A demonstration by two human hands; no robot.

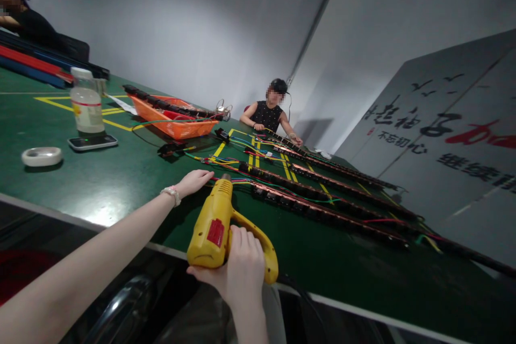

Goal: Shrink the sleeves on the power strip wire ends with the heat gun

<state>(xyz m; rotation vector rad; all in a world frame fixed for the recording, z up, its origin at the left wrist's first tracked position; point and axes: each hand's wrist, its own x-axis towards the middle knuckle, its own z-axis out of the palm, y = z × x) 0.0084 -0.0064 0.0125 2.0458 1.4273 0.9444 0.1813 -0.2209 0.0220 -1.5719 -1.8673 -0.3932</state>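
Seen from the middle of the view, the right hand (244, 258) is at 6 o'clock, its fingers wrapped around the handle of a yellow heat gun (210, 220) at 7 o'clock, the thumb lying along the rear of the body. The nozzle points toward 12. At 8 o'clock the left hand (195, 181) reaches over the green table (133, 193), fingertips close to the nozzle and the coloured wires (242, 179); whether they pinch a wire I cannot tell (the tips blur into it). From those wires a black-and-copper strip (306, 205) runs off toward 4 o'clock, with more strips beyond it. Out at 9 o'clock sit a white oval object (42, 157), a phone (92, 142) and a capped bottle (86, 105); nearer 10, an orange basket (173, 128). Farther off, at 1 o'clock, a co-worker (269, 114) has 2 hands at a strip.
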